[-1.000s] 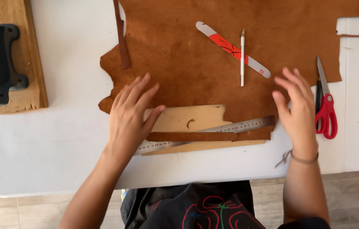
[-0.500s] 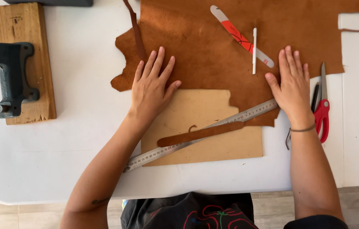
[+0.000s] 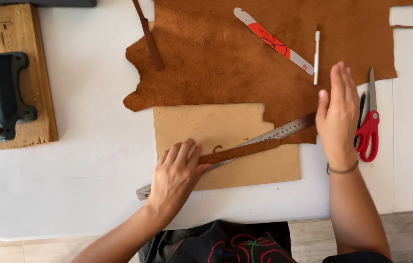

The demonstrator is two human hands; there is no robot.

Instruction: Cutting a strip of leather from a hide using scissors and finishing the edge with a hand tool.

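Observation:
A large brown leather hide (image 3: 245, 63) lies across the back of the white table (image 3: 84, 185). In front of it sits a tan board (image 3: 226, 131) with a narrow brown leather strip (image 3: 240, 151) and a steel ruler (image 3: 274, 134) lying slantwise on it. My left hand (image 3: 177, 175) rests on the left end of the strip and ruler, fingers curled over them. My right hand (image 3: 338, 114) hovers open, fingers together, over the hide's right edge near the ruler's far end, holding nothing.
Red-handled scissors (image 3: 369, 124) lie right of my right hand. A white pen (image 3: 316, 56) and a grey-and-red flat tool (image 3: 272, 40) rest on the hide. A dark strip (image 3: 149, 36) hangs at the hide's left. A wooden block (image 3: 21, 29) with a black metal tool (image 3: 4, 97) stands far left.
My left hand has come back from the hide onto the strip and ruler near the board's front. My right hand has lifted off the hide. The board shows more fully.

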